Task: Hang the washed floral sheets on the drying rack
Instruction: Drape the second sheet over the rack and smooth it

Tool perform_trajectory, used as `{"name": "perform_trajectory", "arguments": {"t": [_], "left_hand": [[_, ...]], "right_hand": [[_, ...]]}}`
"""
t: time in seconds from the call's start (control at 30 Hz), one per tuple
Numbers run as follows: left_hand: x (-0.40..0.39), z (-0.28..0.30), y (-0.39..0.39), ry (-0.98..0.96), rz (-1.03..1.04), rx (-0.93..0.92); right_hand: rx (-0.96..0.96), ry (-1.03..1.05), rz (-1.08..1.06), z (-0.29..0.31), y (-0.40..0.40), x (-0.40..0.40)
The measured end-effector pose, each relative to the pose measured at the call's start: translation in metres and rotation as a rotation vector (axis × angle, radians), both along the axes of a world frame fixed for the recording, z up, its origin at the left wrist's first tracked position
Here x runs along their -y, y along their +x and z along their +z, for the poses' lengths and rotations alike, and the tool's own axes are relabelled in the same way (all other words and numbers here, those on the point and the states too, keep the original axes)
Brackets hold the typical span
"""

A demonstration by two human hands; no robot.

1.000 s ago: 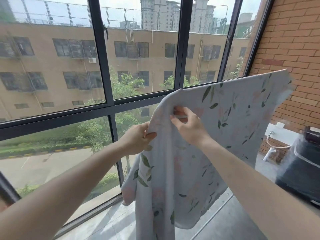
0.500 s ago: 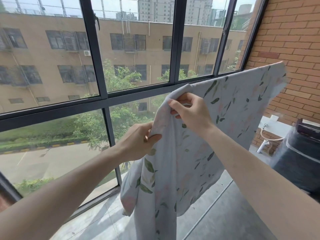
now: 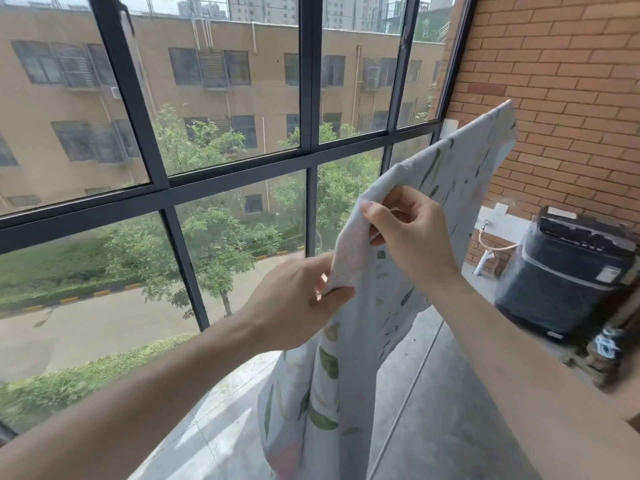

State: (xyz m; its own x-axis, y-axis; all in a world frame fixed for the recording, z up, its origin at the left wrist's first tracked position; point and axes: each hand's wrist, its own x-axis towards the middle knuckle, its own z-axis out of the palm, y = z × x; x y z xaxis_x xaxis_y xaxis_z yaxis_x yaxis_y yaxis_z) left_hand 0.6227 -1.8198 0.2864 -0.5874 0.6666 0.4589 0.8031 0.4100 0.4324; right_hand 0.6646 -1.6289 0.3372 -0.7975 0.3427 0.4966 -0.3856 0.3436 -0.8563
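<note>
A pale grey floral sheet with green leaves hangs in front of me, its top edge rising to the right towards the brick wall. My left hand pinches a fold of the sheet's left edge between thumb and fingers. Slightly higher and to the right, my right hand grips the sheet's upper edge with curled fingers. The sheet's far corner stays up near the wall; what holds it there is hidden. No drying rack shows.
A tall window with dark frames fills the left and middle. The red brick wall stands at the right. Below it sits a dark washing machine with a tap and hose beside it. Grey floor tiles lie underneath.
Both hands and the sheet have shifted to the right in view. My right hand has moved along the top edge and gathered more cloth; the spread part of the sheet looks narrower.
</note>
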Motion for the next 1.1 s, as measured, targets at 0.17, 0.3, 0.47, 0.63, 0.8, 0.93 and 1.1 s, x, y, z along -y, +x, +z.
{"name": "perform_trajectory", "arguments": {"t": [0.17,0.3,0.47,0.63,0.8,0.93,1.1], "left_hand": [[-0.003,-0.001,0.001,0.029,-0.025,0.039],[0.0,-0.002,-0.003,0.031,-0.052,0.08],[0.01,-0.003,-0.01,-0.017,-0.115,0.099],[0.059,-0.01,-0.036,-0.048,-0.14,0.201],[0.154,-0.031,-0.073,-0.155,-0.03,0.217],[0.225,-0.048,-0.1,-0.212,0.024,0.258],[0.27,-0.065,-0.129,-0.252,0.013,0.307]], "right_hand": [[0.003,0.039,-0.041,-0.002,0.007,-0.005],[0.011,0.098,-0.09,-0.001,0.009,-0.001],[-0.09,0.165,-0.278,-0.007,0.02,0.024],[-0.159,0.325,-0.375,-0.016,0.033,0.069],[-0.029,0.296,-0.304,-0.045,0.033,0.151],[0.198,0.178,-0.295,-0.087,0.009,0.201],[0.43,0.035,-0.307,-0.13,-0.014,0.237]]}}
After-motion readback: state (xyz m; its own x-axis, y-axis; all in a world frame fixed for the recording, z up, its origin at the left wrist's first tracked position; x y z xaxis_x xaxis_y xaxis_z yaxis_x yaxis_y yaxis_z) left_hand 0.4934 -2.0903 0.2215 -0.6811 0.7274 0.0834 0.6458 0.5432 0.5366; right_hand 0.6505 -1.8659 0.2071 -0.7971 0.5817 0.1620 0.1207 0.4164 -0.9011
